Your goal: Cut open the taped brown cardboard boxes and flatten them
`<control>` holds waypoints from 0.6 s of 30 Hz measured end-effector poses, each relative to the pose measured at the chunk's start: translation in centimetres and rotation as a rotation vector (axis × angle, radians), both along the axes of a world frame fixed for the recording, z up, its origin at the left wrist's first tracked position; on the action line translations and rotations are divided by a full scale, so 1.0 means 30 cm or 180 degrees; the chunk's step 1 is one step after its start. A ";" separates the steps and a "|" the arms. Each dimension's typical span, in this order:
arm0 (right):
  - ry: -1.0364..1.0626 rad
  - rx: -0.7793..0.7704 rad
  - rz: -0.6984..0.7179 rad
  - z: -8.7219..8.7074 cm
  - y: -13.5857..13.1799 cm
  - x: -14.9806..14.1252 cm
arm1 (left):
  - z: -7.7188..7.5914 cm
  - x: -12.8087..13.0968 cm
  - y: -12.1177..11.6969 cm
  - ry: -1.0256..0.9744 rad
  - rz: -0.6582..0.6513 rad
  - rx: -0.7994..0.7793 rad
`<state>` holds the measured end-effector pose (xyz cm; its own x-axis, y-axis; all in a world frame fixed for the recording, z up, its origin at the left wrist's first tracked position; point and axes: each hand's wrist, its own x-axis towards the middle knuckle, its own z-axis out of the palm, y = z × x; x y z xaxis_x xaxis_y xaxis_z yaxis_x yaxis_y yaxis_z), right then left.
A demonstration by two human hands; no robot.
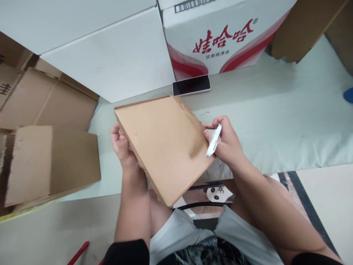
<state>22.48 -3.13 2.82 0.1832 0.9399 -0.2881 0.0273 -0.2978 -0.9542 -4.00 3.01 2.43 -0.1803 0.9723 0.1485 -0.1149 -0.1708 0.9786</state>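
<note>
A flat brown cardboard box (165, 147) is held tilted above my lap, its broad plain face toward me. My left hand (122, 147) grips its left edge, with the fingers partly hidden behind it. At the right edge is my right hand (224, 138), closed around a slim white utility knife (214, 140) that points down toward me. The thumb and fingers of this hand also touch the side of the box. I cannot make out whether the knife's blade is out.
Behind the box, a dark-screened phone (191, 85) lies on the pale green tablecloth (275, 121). A white carton (116, 55) and a red-and-white water carton (215, 40) stand at the back. Brown cardboard boxes (74, 162) crowd the left; another carton (300, 29) is at upper right.
</note>
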 end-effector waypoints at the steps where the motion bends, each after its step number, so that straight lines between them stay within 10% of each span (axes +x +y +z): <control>1: 0.0045 0.0015 0.0016 0.000 -0.001 -0.002 | -0.005 0.001 0.004 -0.0122 0.0236 0.0168; 11: -0.0470 -0.0248 0.0664 0.009 -0.019 0.039 | 0.042 0.056 -0.019 0.0460 0.0845 0.1326; 18: -0.0650 -0.0362 0.1123 0.037 -0.024 0.091 | 0.055 0.059 -0.024 0.0464 0.0824 0.1263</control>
